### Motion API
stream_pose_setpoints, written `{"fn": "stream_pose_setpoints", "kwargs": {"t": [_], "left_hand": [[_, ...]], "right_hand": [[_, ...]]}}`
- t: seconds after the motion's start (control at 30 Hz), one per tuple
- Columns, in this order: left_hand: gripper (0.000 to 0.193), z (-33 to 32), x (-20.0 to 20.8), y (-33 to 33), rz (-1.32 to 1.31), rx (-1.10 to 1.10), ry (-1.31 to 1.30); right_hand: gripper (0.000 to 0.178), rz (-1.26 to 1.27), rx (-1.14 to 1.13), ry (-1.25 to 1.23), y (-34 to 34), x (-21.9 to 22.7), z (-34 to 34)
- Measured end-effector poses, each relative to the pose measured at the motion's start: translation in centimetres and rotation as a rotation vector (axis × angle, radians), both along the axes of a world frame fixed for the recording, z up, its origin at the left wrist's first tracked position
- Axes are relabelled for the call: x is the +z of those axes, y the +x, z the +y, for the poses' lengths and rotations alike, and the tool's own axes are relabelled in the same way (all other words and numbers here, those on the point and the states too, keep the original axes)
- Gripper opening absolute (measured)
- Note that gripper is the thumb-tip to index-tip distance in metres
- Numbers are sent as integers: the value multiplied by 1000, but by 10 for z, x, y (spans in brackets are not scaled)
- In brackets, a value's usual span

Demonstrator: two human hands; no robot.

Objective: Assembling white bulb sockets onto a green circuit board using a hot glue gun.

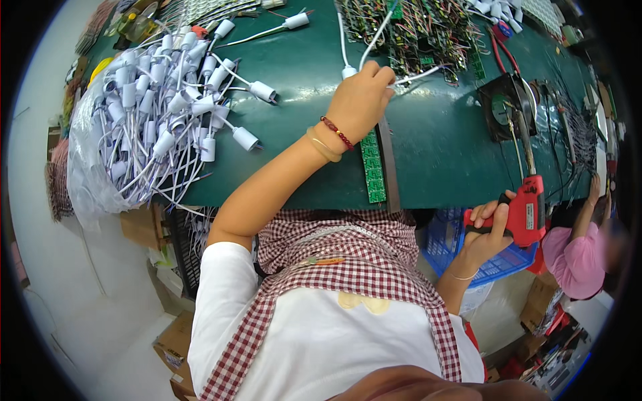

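Observation:
My left hand (361,100), with beads and a bangle at the wrist, reaches over the green table. Its fingers are closed on a white cable (418,77) whose thin end points right. A white lamp socket (348,71) shows just beyond the knuckles. Below that hand lies a strip of green circuit boards (373,170), alongside a dark bar (388,167). At the table's near edge, my right hand (488,227) grips the black handle of a red soldering gun (530,212). Its long metal nose points away, beside a black square fan (501,107).
Many white lamp sockets with cables (160,120) are heaped at left, partly in a clear plastic bag (93,167). Wired circuit boards (428,33) pile up at the back. Red-handled pliers (503,50) lie near the fan. A blue basket (438,244) stands below; a person in pink (575,260) sits right.

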State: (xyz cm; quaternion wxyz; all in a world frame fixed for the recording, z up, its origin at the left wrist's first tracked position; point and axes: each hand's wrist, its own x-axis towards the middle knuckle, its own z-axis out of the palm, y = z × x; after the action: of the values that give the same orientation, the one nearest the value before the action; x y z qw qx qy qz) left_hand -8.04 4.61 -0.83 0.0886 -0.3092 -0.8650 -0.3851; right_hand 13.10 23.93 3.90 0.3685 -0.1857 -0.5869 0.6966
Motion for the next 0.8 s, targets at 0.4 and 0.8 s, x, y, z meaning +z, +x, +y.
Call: {"fn": "stream_pose_setpoints", "kwargs": {"t": [0.4, 0.8], "left_hand": [[23, -171, 9, -43, 90, 83, -824], [14, -58, 71, 14, -55, -270, 9]], "right_hand": [[26, -30, -24, 42, 7, -1, 9], [26, 0, 102, 26, -2, 7, -15]]}}
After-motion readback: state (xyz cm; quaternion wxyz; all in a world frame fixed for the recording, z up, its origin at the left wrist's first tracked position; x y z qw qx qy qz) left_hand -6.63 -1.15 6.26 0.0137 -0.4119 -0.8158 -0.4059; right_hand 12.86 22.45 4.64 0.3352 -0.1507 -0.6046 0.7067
